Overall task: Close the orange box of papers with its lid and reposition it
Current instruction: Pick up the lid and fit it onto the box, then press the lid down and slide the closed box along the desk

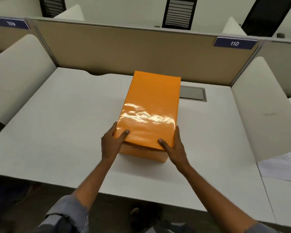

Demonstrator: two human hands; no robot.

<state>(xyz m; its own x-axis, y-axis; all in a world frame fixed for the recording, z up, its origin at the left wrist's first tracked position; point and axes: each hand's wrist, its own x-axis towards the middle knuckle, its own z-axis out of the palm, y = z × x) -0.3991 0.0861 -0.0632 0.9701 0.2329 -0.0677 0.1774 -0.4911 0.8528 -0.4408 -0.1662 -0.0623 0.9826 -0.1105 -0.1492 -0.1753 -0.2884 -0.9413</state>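
Note:
An orange box (144, 153) stands lengthwise on the white desk (60, 125), with its glossy orange lid (151, 105) on top covering it. The papers inside are hidden. My left hand (112, 143) grips the lid's near left corner, thumb on top and fingers down the side. My right hand (173, 146) holds the near right corner the same way. At the near end the lid's front edge sits slightly raised above the box wall.
A grey cable hatch (192, 94) is set in the desk behind the box on the right. Curved white dividers (255, 108) flank the desk, a tan partition (124, 51) closes the back. Printed sheets (282, 167) lie on the neighbouring desk at right.

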